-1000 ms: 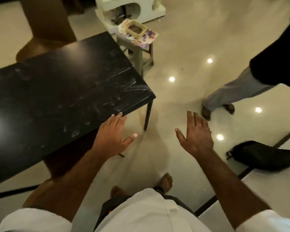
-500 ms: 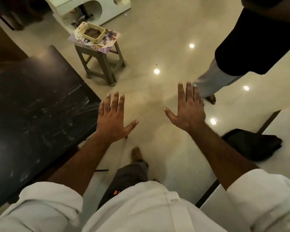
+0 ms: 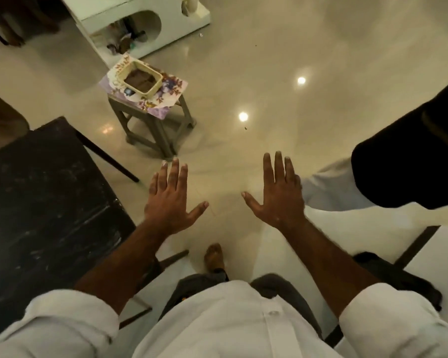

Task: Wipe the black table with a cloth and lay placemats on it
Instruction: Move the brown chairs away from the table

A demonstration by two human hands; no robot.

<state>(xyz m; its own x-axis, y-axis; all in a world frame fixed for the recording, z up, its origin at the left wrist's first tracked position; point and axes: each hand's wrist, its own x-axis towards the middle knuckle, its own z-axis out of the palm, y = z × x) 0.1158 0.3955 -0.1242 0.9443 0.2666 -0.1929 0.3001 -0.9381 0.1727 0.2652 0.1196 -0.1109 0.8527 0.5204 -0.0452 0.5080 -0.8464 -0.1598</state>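
While left hand (image 3: 170,202) and right hand (image 3: 276,200) hover empty, fingers spread, lower-left black table (image 3: 44,202) apparently awaits wiping. A cloth is needed next.

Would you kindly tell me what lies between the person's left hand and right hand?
Only bare glossy cream floor shows between the left hand and the right hand, in the head view.

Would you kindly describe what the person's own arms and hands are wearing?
White shirt sleeves: the left sleeve and right sleeve end in cuffs near the elbows, leaving the forearms bare. The left hand and right hand are ungloved; no ring, watch or bracelet shows.
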